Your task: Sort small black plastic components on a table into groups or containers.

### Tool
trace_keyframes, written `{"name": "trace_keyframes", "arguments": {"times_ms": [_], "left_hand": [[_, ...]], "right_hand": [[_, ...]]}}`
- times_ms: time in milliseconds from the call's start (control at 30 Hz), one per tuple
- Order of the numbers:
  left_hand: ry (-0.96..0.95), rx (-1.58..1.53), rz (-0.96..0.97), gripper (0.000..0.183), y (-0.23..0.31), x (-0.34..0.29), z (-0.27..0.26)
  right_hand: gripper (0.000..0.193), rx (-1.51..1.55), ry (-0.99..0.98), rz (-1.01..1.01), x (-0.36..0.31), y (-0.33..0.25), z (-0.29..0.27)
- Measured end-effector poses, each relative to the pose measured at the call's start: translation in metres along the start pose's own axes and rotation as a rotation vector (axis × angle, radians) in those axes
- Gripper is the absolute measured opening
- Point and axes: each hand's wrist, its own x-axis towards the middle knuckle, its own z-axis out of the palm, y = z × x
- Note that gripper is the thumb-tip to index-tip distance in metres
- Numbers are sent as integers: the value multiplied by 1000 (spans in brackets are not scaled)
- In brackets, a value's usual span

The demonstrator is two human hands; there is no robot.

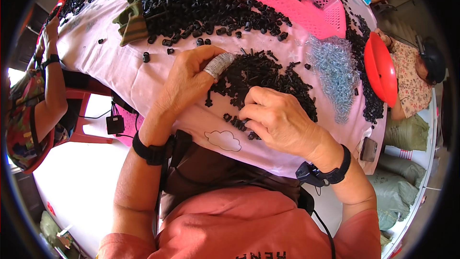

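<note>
My left hand (189,74) rests at the left edge of a pile of small black stem-shaped plastic parts (261,69). Its fingers are curled together, one wrapped in a grey knitted finger cover (219,65); what they hold, if anything, is hidden. To the right, my right hand (275,120) is closed in a pinch at the near side of the pile. A small black plastic part shows at its fingertips. Just beside those fingertips lie several short black pieces (235,121) on the pale pink tablecloth (143,79).
Black caps (191,7) heap up farther back, with an olive cloth glove (134,21) beside them. A pink basket (306,7), clear bluish pieces (333,72) and a red bowl (380,69) stand right. Other people sit left and right. A phone (368,149) lies at the right edge.
</note>
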Motion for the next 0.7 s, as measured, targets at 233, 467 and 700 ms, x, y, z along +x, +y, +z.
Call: {"name": "trace_keyframes", "arguments": {"times_ms": [233,467,700], "left_hand": [[-3,-39,-14,22,1,0,-1],[-24,-78,-42,22,0,-1,2],[-7,-47,-15,23,0,0,0]], "right_hand": [[19,10,247,157,28,22,-45],[15,76,138,-6,13,4,-12],[17,-104,49,77,4,-18,18]]}}
